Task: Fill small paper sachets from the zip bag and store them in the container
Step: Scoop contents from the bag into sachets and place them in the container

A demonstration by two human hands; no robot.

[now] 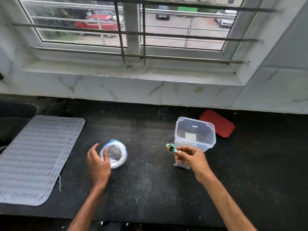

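Teal scoop (170,147), loaded dark, is being pinched in the right hand (191,158) above a paper sachet (181,165) beside the clear container (195,133). The left hand (98,164) is loosely cupping the open zip bag (115,153) on the surface (150,189). Keeping the scoop level until over the sachet mouth should prevent spills.

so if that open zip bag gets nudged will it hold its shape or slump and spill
The zip bag is thin, crinkled plastic, so it is probably floppy. Its mouth stands open with dark contents inside, so a push may well slump it and spill some. The left hand touching its side likely steadies it.
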